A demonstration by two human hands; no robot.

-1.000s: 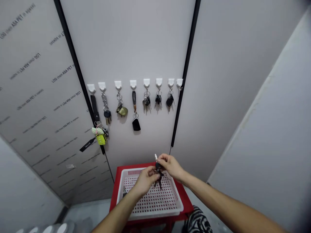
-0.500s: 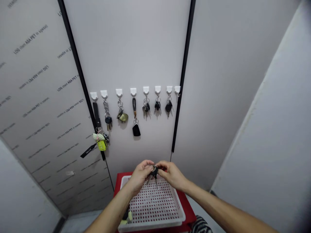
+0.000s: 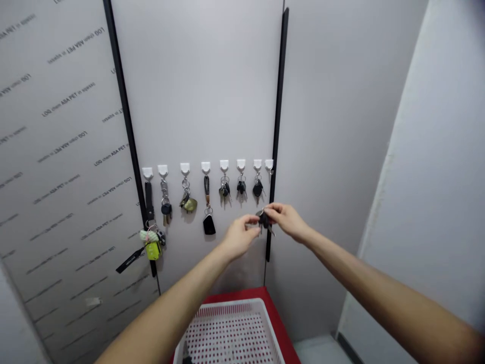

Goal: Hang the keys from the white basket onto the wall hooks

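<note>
A bunch of keys (image 3: 264,218) with a black head and metal blades hangs in front of the wall panel, below the rightmost hooks. My right hand (image 3: 286,220) pinches it near its ring from the right. On its left side, the thumb and fingertips of my left hand (image 3: 241,236) close around the edge of the same bunch; the exact contact is too small to make out. Just above is the rightmost white hook (image 3: 269,166), with no keys on it. Beside it, a black-headed key bunch (image 3: 258,188) hangs from the neighbouring hook.
Several more key sets hang in the row, among them a black fob (image 3: 208,224) on a strap and a yellow-green case (image 3: 153,251) at far left. Below stands a white perforated basket (image 3: 271,331) on a red surface (image 3: 278,323). A black strip (image 3: 279,101) runs down the panel's right side.
Both my hands have risen from above the basket toward the hooks and shifted right, bringing the key bunch along. The view has tilted, so the hook row sits lower.
</note>
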